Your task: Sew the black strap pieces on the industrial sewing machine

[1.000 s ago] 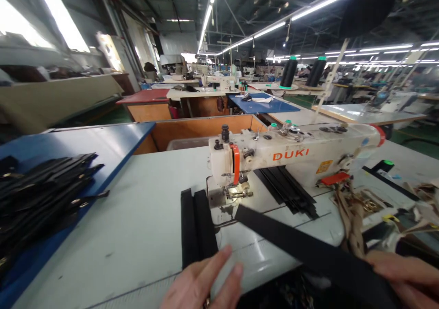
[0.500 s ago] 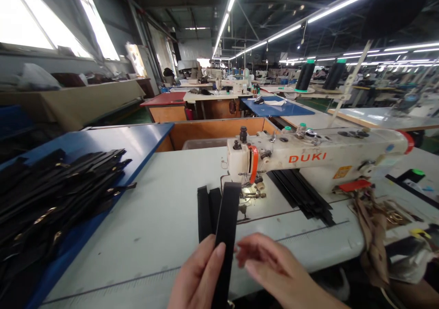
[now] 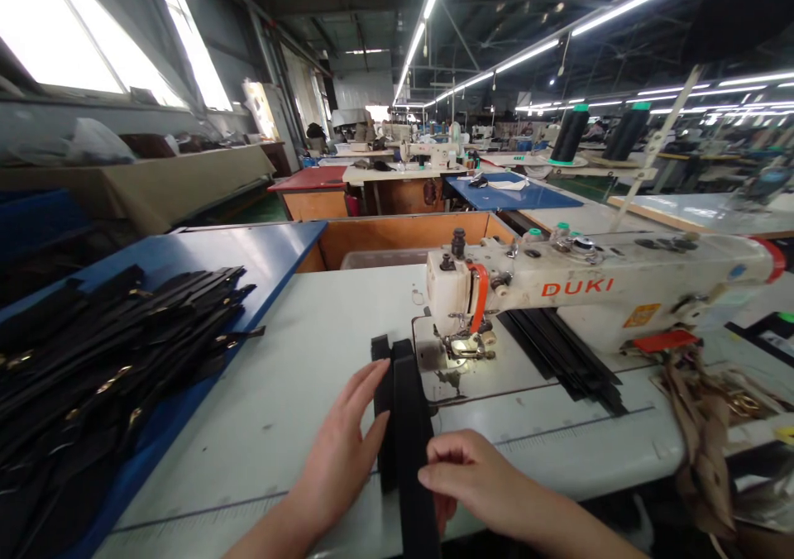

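Observation:
A long black strap (image 3: 413,427) lies lengthwise in front of me, left of the sewing machine's needle area. My right hand (image 3: 471,472) is closed on its right edge, thumb against the fingers. Along the left side rests my left hand (image 3: 344,439), its fingers stretched out and touching another black strap (image 3: 382,402) that lies beside the first. The white DUKI sewing machine (image 3: 576,290) has a lit needle area, with no strap under the presser foot that I can see.
Under the machine arm sits a stack of black strips (image 3: 564,356). A pile of black straps with gold-coloured metal parts (image 3: 124,360) covers much of the blue table (image 3: 273,253) at left. Brown strips (image 3: 698,443) hang by the machine table's right edge.
The strap that my left hand held raised has come down onto the table. My left hand has let go and spread its fingers; my right hand has closed on the strap's edge.

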Tool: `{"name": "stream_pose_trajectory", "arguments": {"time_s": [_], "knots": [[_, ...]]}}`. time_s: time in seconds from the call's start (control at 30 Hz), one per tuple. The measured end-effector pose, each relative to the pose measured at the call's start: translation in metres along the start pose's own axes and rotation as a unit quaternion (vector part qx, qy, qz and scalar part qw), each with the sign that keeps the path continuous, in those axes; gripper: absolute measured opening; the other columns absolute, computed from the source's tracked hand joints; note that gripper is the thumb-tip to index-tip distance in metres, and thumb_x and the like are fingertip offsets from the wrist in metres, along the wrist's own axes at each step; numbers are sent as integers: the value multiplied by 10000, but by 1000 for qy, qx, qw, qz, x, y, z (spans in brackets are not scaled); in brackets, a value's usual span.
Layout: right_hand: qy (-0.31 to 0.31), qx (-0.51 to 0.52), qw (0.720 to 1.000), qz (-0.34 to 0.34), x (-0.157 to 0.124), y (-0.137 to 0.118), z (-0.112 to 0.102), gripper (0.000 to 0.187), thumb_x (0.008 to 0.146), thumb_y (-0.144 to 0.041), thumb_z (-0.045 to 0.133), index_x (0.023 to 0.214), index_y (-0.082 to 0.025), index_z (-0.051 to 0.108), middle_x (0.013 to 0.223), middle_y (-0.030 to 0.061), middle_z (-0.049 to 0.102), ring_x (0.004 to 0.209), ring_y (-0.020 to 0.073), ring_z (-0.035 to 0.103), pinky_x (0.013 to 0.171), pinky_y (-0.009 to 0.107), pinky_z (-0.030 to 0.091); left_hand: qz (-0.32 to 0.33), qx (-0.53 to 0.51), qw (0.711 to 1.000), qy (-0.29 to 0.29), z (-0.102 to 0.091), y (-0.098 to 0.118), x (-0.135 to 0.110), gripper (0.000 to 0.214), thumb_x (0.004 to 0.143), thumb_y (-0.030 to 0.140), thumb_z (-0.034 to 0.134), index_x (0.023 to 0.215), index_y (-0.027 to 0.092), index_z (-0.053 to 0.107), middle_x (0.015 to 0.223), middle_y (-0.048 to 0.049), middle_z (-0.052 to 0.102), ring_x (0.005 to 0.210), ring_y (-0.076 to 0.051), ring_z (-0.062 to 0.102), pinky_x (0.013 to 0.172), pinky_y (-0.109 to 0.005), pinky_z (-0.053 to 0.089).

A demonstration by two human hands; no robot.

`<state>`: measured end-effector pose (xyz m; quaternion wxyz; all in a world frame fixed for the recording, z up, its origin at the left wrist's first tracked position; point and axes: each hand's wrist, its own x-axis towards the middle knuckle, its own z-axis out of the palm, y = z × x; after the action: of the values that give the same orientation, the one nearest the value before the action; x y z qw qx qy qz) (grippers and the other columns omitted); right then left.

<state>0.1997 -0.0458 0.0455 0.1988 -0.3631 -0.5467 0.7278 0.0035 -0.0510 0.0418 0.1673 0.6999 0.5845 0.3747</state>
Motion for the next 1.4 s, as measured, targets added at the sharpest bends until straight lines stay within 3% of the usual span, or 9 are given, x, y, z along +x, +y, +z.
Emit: {"name": "stream_pose_trajectory", "arguments": {"time_s": [0.1,0.23,0.3,0.37,0.43,0.53,0.67,1.13,1.4], "knots": [[-19,-14,1000,2,5,-8,0,284,726,-362,598,557,-201,437,495,-35,525,494,126,547,529,239,414,171,159,969,-74,2,-4,0,579,816,43,380,1347,258,464,1434,-77,445,1288,-241,442,1032,-443,423],[15,-142,986,-88,7,-16,-7,291,867,-380,482,669,-180,558,674,20,641,691,173,630,664,281,477,224,229,945,-71,1,-8,10,543,860,45,369,1383,182,412,1365,-111,520,1255,-231,476,1026,-414,440],[70,-286,942,-162,6,-14,-14,292,915,-358,450,965,-148,646,1044,98,681,1013,227,609,895,351,452,211,250,944,-37,-3,-11,20,542,853,35,362,1378,159,418,1394,-127,484,1287,-252,435,1048,-447,409],[68,-428,879,-197,6,-8,-21,456,914,-361,490,1295,-112,520,1414,154,459,1317,274,388,1094,424,281,188,265,946,-19,-4,-15,30,569,826,19,363,1376,155,425,1431,-133,436,1312,-269,399,1061,-472,385],[13,-515,837,-184,7,-1,-25,648,903,-395,517,1440,-78,339,1544,163,210,1424,287,168,1157,449,130,160,270,949,-30,0,-21,36,614,794,11,369,1390,153,410,1454,-137,405,1326,-273,379,1066,-475,375],[-37,-556,816,-153,9,6,-24,737,907,-429,501,1483,-64,221,1558,159,132,1439,273,112,1169,438,105,142,268,951,-68,10,-33,37,652,748,10,377,1382,153,430,1405,-130,476,1301,-256,426,1044,-445,412],[-35,-572,804,-162,9,7,-19,751,907,-466,497,1484,-70,223,1552,163,156,1439,264,116,1172,434,105,146,262,949,-98,19,-45,31,614,731,43,404,1331,128,500,1370,-138,522,1300,-263,437,1037,-441,423],[-30,-563,809,-166,-5,3,-12,731,940,-528,402,1462,-34,268,1536,192,193,1438,272,117,1174,423,59,167,275,941,-103,17,-43,21,523,807,101,392,1316,73,510,1386,-167,497,1312,-271,422,1032,-404,430],[-30,-629,746,-214,-14,25,-13,779,911,-505,481,1459,-5,243,1523,222,208,1427,309,147,1160,472,113,177,291,935,-102,23,-35,3,564,782,28,378,1331,74,496,1403,-165,476,1318,-261,413,1015,-375,449]]}}
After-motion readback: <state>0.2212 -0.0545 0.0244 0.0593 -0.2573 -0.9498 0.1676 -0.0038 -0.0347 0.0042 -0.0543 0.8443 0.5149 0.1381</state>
